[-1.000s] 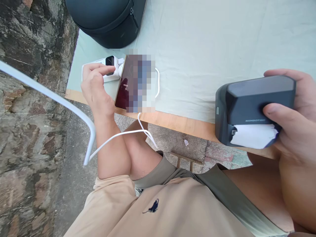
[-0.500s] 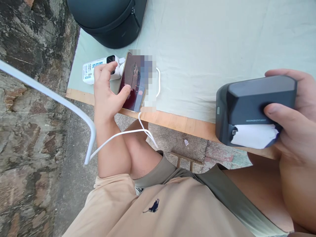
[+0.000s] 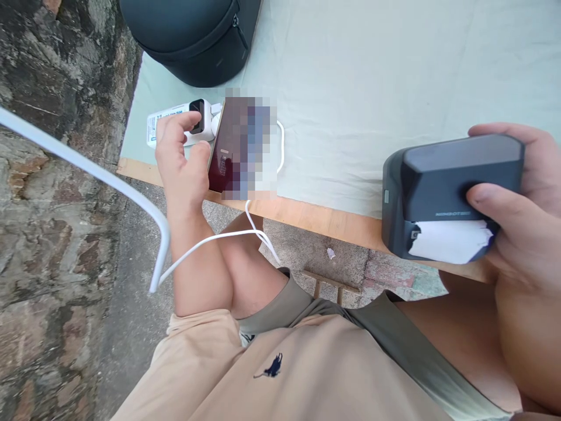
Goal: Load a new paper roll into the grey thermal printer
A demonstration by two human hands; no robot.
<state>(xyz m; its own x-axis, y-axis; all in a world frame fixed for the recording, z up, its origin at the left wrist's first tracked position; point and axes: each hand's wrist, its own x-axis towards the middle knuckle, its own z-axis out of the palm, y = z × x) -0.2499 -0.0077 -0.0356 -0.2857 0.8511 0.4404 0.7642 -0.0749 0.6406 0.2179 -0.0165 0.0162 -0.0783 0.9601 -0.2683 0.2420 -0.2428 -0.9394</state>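
At the near left corner of the table (image 3: 333, 219), the left hand (image 3: 182, 158) rests against the edge of a phone (image 3: 228, 149) that lies on the pale cloth (image 3: 372, 76); its fingers (image 3: 175, 126) are loosely spread, the thumb touching the phone's near side, and they do not close around anything. Just beyond the phone lies a small white charger block (image 3: 175, 120) with a dark socket, and a white cable (image 3: 245, 231) runs from under the phone down over the table's edge past the knee. The right hand (image 3: 521, 204) grips a dark grey label printer (image 3: 442, 193), thumb pressed on its top and fingers wrapped behind it, with a strip of white paper (image 3: 451, 241) showing at its slot; the printer hangs at the table's front edge, well apart from the phone. A dark round bag (image 3: 193, 35) sits at the far end of the cloth. The work in hand seems to be operating the phone while holding the printer: it is best done with light, single touches of the thumb on the screen, steadying the phone so it does not slide toward the edge or tug the cable, and keeping the printer level so the paper strip stays free.
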